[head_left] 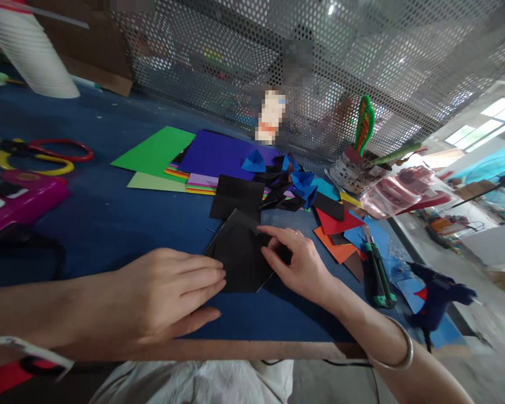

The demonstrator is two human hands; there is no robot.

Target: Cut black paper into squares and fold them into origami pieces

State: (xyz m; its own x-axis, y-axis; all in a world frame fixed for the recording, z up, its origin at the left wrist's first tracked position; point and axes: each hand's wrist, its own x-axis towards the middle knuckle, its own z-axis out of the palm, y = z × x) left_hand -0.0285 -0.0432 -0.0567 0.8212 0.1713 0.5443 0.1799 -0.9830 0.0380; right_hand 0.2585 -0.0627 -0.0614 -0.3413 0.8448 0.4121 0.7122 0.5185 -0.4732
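A black square of paper point(240, 253) lies on the blue table top point(109, 213) near its front edge, one flap partly folded up. My left hand point(168, 292) rests flat on the paper's left corner, fingers together and stretched out. My right hand point(297, 261) presses on the paper's right side, fingertips bent down onto the fold. Neither hand lifts the sheet. A second black sheet point(237, 196) lies just beyond it.
A stack of coloured sheets point(202, 160) and folded blue and black pieces point(297, 182) lie behind. Red and orange scraps point(334, 233), a green cutter point(379, 275) and a blue glue gun point(437, 292) sit right. Scissors point(37, 152) and a pink case point(23, 199) lie left. A perforated metal screen point(320, 67) stands behind.
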